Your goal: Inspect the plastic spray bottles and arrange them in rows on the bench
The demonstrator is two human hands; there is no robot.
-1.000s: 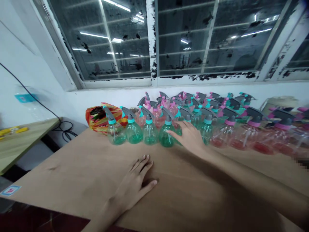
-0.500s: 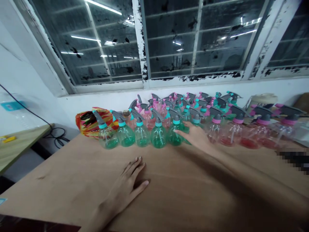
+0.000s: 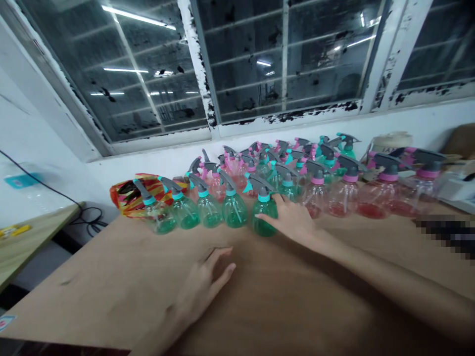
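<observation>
Right hand (image 3: 294, 222) wraps around a green bottle (image 3: 263, 225), upright within its grip; left hand (image 3: 200, 282), loosely curled, holds nothing; other green bottles (image 3: 235, 213) stand left of the grip, pink bottles (image 3: 375, 202) right

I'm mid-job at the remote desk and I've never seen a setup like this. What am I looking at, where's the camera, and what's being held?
There is no machine here: these are a person's two bare hands, seen by one camera worn on the head, looking forward and down. The right hand grasps a green spray bottle in the front row on the brown table. The left hand is open and holds nothing; whether it touches the table is unclear. Left of the grasped bottle stand more bottles with turquoise collars; to its right, pink-collared bottles. A patterned bag sits at the row's left end, and windows are behind.
</observation>
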